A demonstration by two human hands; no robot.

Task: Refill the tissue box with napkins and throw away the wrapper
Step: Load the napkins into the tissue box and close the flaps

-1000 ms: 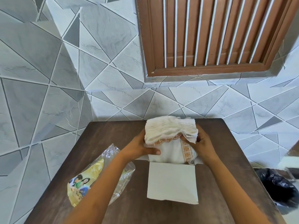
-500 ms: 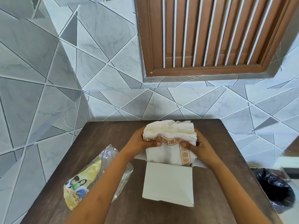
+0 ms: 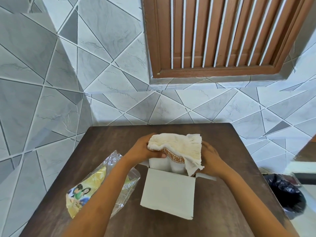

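Observation:
A thick stack of white napkins (image 3: 177, 145) with a brown patterned border is bent over the open top of a white tissue box (image 3: 168, 194) on the table's middle. My left hand (image 3: 145, 149) grips the stack's left side, thumb under it. My right hand (image 3: 211, 159) holds its right side, where a few napkins droop over the box edge. The lower part of the stack is down inside the box. The clear plastic wrapper (image 3: 95, 187) with a yellow printed picture lies flat to the left of the box, partly under my left forearm.
The dark wooden table (image 3: 222, 211) stands against a grey tiled wall below a brown shuttered window (image 3: 222, 36). A bin lined with a black bag (image 3: 285, 194) is on the floor beside the table's right edge.
Both hands have pushed the napkin stack lower and bent its top toward me over the box. The wrapper has not moved.

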